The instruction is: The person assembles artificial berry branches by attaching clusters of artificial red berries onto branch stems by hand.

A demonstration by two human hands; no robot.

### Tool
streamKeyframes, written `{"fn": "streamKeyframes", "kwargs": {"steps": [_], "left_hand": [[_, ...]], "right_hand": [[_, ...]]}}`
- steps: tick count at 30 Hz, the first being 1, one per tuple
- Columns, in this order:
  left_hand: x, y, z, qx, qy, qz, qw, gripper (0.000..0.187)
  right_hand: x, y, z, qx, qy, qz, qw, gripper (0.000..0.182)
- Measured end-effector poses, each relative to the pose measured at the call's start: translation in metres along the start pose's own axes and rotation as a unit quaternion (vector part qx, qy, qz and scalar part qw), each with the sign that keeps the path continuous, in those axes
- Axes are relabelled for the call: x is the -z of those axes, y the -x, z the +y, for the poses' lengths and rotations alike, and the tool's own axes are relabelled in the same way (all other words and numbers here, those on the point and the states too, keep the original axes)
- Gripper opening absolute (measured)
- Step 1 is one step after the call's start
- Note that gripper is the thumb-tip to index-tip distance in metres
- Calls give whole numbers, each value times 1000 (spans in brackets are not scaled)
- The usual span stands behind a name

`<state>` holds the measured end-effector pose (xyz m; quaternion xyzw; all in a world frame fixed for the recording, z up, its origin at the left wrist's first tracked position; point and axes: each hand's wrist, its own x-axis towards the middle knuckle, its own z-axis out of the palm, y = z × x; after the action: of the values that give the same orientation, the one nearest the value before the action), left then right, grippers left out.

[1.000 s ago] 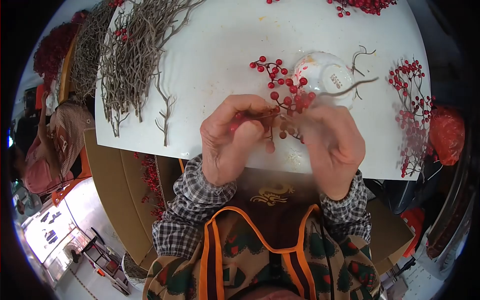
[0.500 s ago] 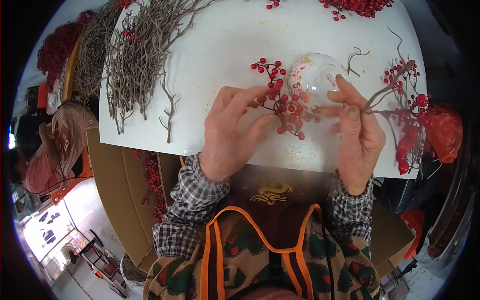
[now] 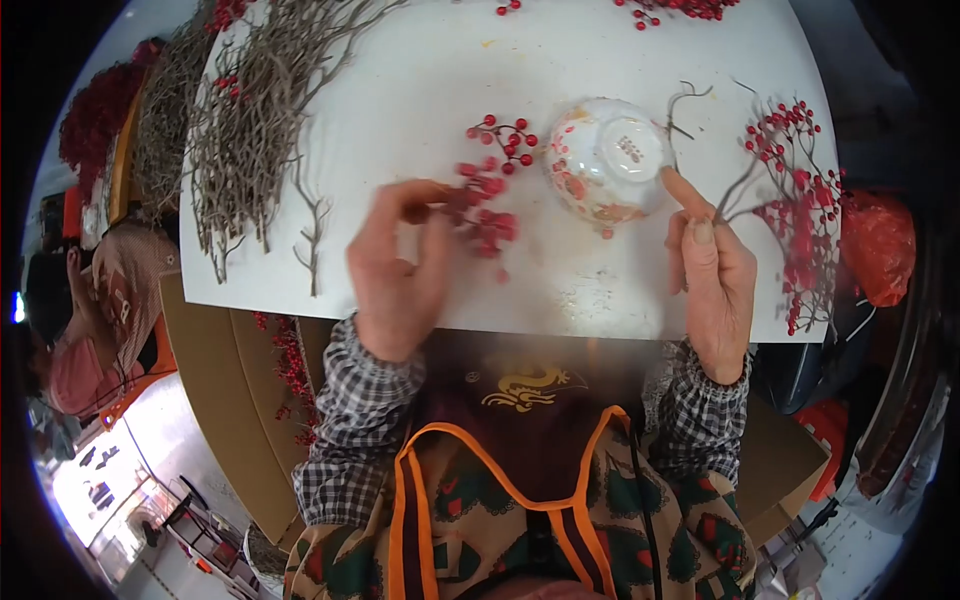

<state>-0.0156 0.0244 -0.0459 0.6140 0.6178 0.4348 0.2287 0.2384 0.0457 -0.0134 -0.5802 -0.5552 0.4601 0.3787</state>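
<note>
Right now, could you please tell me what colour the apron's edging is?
The apron's edging is bright orange, showing best in the head view.

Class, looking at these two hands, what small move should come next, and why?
Probably bring the berry sprig over to the right hand: the left hand seems to hold it, though blurred, while the right pinches a brown stem, with a gap between the pieces.
</note>
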Motion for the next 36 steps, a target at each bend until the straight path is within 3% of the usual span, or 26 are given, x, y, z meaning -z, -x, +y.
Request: {"fn": "streamKeyframes", "kwargs": {"steps": [3, 6, 10, 17, 20, 25, 27, 30, 36], "left_hand": [[5, -1, 6, 92, 28, 13, 995, 29], [3, 0, 0, -82, -128, -50, 987, 35], [0, -1, 7, -103, -151, -82, 980, 35], [7, 7, -8, 16, -45, -38, 998, 21], [6, 7, 1, 83, 30, -18, 996, 25], [5, 0, 1, 11, -23, -92, 995, 35], [5, -1, -1, -16, -41, -98, 994, 36], [6, 0, 2, -11, -47, -79, 996, 34], [9, 3, -4, 45, -4, -38, 998, 28]], "right_hand": [[-1, -3, 0, -12, -43, 36, 998, 37], [-1, -6, 3, -11, -79, 72, 994, 29], [-2, -9, 4, -12, -97, 66, 993, 23], [1, -12, 19, 1, -72, 23, 997, 24], [2, -13, 13, -18, -62, 19, 998, 25], [5, -14, 8, -26, -58, 1, 998, 24], [2, -14, 8, -20, -55, 57, 997, 22], [1, -14, 10, -16, -58, 86, 995, 19], [6, -13, 12, -1, -18, 47, 999, 16]]}}
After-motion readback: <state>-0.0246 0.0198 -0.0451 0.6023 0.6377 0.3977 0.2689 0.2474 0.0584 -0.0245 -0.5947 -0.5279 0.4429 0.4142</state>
